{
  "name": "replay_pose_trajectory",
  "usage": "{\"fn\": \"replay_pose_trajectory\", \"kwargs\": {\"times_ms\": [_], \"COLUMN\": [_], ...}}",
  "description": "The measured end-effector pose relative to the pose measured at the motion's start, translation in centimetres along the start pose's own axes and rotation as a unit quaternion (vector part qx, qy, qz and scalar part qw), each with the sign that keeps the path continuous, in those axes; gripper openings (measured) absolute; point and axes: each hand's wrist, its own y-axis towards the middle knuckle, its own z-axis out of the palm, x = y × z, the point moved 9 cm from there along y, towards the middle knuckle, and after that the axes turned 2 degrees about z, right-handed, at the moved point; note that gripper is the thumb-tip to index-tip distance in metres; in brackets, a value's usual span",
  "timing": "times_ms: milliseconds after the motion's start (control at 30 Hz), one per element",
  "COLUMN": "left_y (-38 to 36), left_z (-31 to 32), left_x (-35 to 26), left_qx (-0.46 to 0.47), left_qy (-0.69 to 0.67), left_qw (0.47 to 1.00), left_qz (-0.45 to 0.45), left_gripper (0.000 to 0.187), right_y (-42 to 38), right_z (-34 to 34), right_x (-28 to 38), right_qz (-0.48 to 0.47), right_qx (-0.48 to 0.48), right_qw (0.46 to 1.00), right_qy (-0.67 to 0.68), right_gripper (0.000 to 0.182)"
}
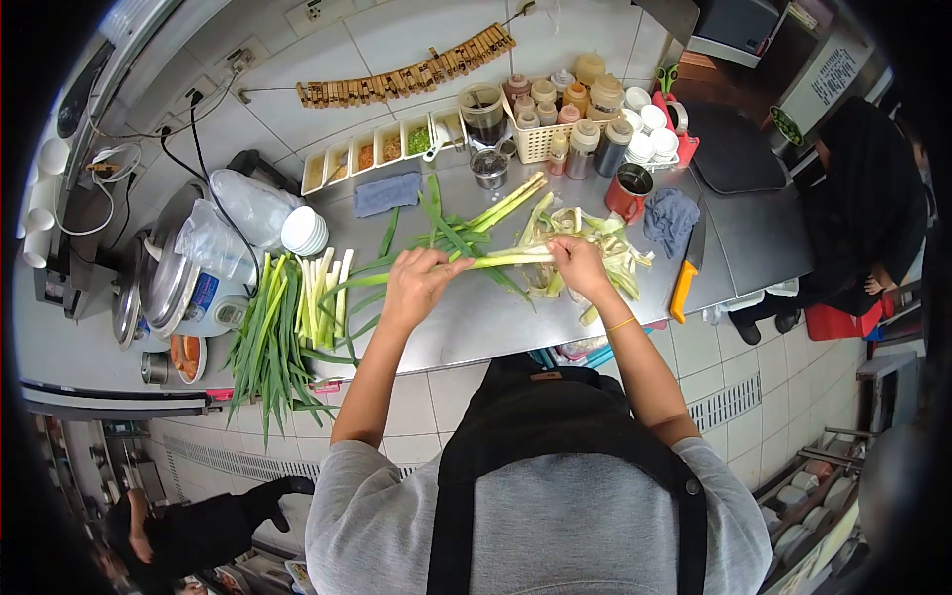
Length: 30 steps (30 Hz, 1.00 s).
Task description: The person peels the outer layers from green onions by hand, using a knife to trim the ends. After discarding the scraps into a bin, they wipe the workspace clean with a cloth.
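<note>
in the head view, a long green onion point(506, 260) is held up over the middle of the steel counter point(436, 342), roughly level, its pale root end to the right and its leaves trailing left. the left hand point(416, 283) is mostly closed, fingers curled over the stalk where it turns green. the right hand point(578, 263) has thumb and fingers pinched together on the pale end, at the near left side of a heap of pale peelings point(623, 248).

it should be very light, fairly stiff along the pale shank but limp in the leaves, and probably a bit slick if damp. the firm lower stalk looks the best place to hold, with light fingers, since a hard squeeze could bruise it or slide its layers, and the leaves would likely fold or tear.

on the far side lie other stalks point(506, 201); at the left, a bunch with pale ends and long leaves point(270, 332) hangs over the near edge. to the right are a knife with an orange handle point(682, 290), a crumpled blue-grey cloth point(671, 220) and a red mug point(629, 193). another person in dark clothes point(861, 188) is well apart, at the far right.
</note>
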Motion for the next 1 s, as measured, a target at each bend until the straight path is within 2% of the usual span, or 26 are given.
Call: {"fn": "replay_pose_trajectory", "kwargs": {"times_ms": [67, 133, 200, 267, 500, 567, 600, 667, 700, 767, 800, 867, 900, 967, 1000], "left_y": [-0.3, -0.9, -1.4, -1.5, -2.2, -2.5, -2.7, -3.1, -3.6, -4.5, -5.0, -6.3, -7.3, -9.3, -9.5], "left_z": [-0.1, 0.1, 0.2, 0.2, -0.8, -0.8, -0.8, -0.8, -0.6, -0.4, -0.6, -1.4, -2.3, -3.2, -3.4], "left_x": [-0.7, -0.1, -0.4, -0.6, 0.5, 0.6, 0.7, 0.8, 1.0, 1.2, 1.5, 2.6, 4.0, 6.4, 6.4], "left_qx": [-0.016, -0.036, -0.033, -0.031, -0.014, -0.011, -0.009, -0.009, 0.001, 0.012, 0.003, -0.007, -0.021, -0.034, -0.032], "left_qy": [0.027, 0.009, 0.004, -0.001, -0.071, -0.081, -0.081, -0.079, -0.087, -0.095, -0.115, -0.133, -0.134, -0.135, -0.133], "left_qw": [0.999, 0.999, 0.999, 0.999, 0.994, 0.991, 0.991, 0.991, 0.989, 0.986, 0.983, 0.979, 0.974, 0.964, 0.962], "left_qz": [0.025, -0.026, -0.024, -0.023, -0.087, -0.103, -0.105, -0.109, -0.120, -0.134, -0.142, -0.151, -0.182, -0.228, -0.234], "left_gripper": [0.034, 0.034, 0.034, 0.034, 0.028, 0.029, 0.029, 0.029, 0.029, 0.028, 0.029, 0.029, 0.029, 0.032, 0.032], "right_y": [0.3, 0.6, 1.0, 1.3, 1.9, 2.6, 2.8, 3.0, 3.2, 2.7, 2.7, 2.2, 2.0, 1.8, 1.4], "right_z": [0.6, 0.6, 0.3, -1.7, -3.9, -2.6, -1.7, 0.9, 1.5, 3.6, 3.8, 1.3, 0.1, -0.8, -0.3], "right_x": [-0.6, -1.7, -2.4, -2.7, -2.8, -5.9, -6.8, -9.9, -10.3, -13.1, -14.5, -18.0, -17.9, -15.8, -16.2], "right_qz": [0.014, 0.047, 0.080, 0.108, 0.143, 0.148, 0.147, 0.202, 0.203, 0.277, 0.278, 0.245, 0.245, 0.284, 0.287], "right_qx": [0.037, 0.026, 0.013, -0.071, -0.155, -0.210, -0.209, -0.221, -0.219, -0.241, -0.239, -0.323, -0.321, -0.172, -0.166], "right_qw": [0.999, 0.998, 0.995, 0.990, 0.977, 0.958, 0.958, 0.877, 0.877, 0.765, 0.765, 0.772, 0.772, 0.846, 0.846], "right_qy": [0.031, 0.041, 0.050, -0.059, -0.024, 0.128, 0.128, 0.377, 0.377, 0.530, 0.529, 0.489, 0.490, 0.418, 0.417], "right_gripper": [0.022, 0.023, 0.024, 0.025, 0.024, 0.024, 0.024, 0.020, 0.020, 0.018, 0.018, 0.018, 0.018, 0.019, 0.019]}}
